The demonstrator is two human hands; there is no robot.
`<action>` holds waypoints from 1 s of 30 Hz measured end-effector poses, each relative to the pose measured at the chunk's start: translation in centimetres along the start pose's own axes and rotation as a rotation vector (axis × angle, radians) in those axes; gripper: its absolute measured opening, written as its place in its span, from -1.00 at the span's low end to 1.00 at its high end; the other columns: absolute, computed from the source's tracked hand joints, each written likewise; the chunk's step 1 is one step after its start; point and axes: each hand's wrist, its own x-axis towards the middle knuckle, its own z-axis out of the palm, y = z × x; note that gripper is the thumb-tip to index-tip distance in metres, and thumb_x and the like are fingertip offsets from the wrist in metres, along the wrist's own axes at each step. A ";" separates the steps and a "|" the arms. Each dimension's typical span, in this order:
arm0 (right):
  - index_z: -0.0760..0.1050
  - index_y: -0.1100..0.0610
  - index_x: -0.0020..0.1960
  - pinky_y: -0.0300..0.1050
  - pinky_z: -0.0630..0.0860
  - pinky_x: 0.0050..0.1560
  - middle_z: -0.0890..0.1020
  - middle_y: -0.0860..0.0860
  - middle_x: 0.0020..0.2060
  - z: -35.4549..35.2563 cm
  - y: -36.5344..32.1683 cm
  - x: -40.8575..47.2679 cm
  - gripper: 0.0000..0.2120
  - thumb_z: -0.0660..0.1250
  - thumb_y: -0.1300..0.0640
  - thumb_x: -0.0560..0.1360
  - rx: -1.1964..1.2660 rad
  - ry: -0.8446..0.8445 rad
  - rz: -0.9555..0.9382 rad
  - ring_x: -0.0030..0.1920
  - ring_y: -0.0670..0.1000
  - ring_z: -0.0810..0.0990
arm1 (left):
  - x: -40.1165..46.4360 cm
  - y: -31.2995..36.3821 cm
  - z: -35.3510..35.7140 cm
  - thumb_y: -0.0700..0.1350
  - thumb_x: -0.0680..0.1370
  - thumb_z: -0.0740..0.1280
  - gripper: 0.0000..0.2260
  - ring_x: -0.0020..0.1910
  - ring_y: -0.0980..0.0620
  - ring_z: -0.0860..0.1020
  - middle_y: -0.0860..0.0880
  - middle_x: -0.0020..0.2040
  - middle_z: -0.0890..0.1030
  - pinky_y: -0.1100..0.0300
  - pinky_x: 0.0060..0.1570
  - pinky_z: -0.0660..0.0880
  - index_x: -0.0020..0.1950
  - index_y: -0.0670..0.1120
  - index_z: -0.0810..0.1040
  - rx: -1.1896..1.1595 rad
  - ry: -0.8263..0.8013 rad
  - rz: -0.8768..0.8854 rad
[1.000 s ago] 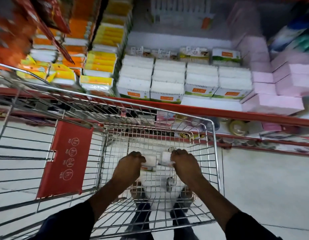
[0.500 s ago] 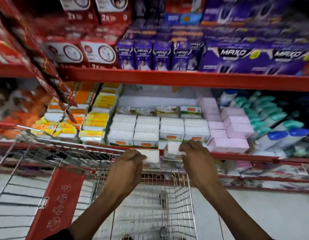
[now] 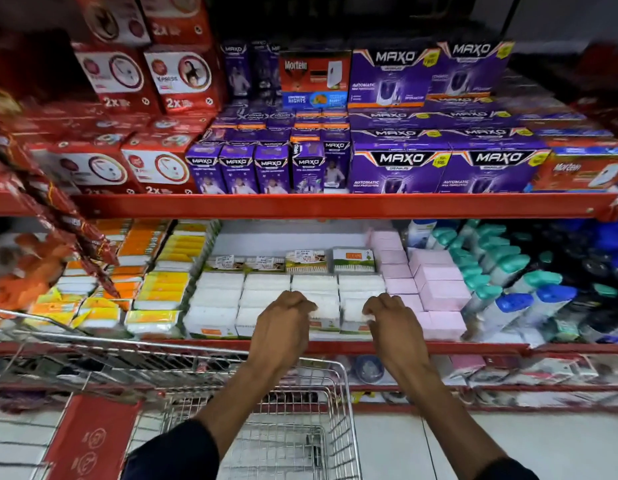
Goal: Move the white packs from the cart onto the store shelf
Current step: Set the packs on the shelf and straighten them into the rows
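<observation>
My left hand (image 3: 283, 320) is over the front of the middle shelf, fingers curled around a white pack (image 3: 321, 311) and pressing it in among the stocked rows. My right hand (image 3: 392, 323) is just beside it, closed on a second white pack (image 3: 352, 313) at the front of the next column. Both packs sit at or touching the shelf's front row; whether they rest fully on the shelf board or hang in my grip, I cannot tell, since my fingers cover their near edges.

Shelf condition: the white packs (image 3: 231, 292) already stocked fill four columns between the yellow packs (image 3: 162, 289) on the left and the pink boxes (image 3: 435, 289) on the right. The red shelf edge (image 3: 473, 348) runs directly under my wrists.

Cart condition: the cart (image 3: 335, 368) stands below my forearms, pushed against the shelving. The part of the basket in view shows bare wire and no white packs, but my arms hide its centre and the near end is out of frame.

Assessment: this pair is at its destination and needs only seating and release. I judge the task to be near completion; whether any packs remain in the hidden part of the basket cannot be confirmed.
</observation>
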 end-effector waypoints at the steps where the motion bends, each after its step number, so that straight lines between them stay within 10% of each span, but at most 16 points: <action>1: 0.55 0.06 -0.03 -0.05 0.46 -0.15 0.61 0.00 -0.08 0.2 0.1 0.3 -0.68 0.44 0.38 0.33 0.005 -0.006 0.000 -0.02 0.10 0.55 | 0.3 0.1 0.4 -0.38 0.38 0.46 -0.68 -0.07 0.00 0.65 -0.01 -0.03 0.69 0.11 -0.13 0.67 0.05 -0.08 0.70 0.007 -0.009 -0.005; 30: 0.56 0.10 -0.02 -0.07 0.47 -0.16 0.62 0.02 -0.09 4.4 2.6 1.9 -0.51 0.47 0.49 0.15 -0.001 -0.125 0.046 -0.03 0.09 0.55 | 2.2 -0.6 6.1 -0.39 0.40 0.40 -0.65 0.01 0.02 0.61 0.00 0.02 0.67 0.15 -0.08 0.63 0.11 -0.08 0.67 0.055 -0.139 -0.036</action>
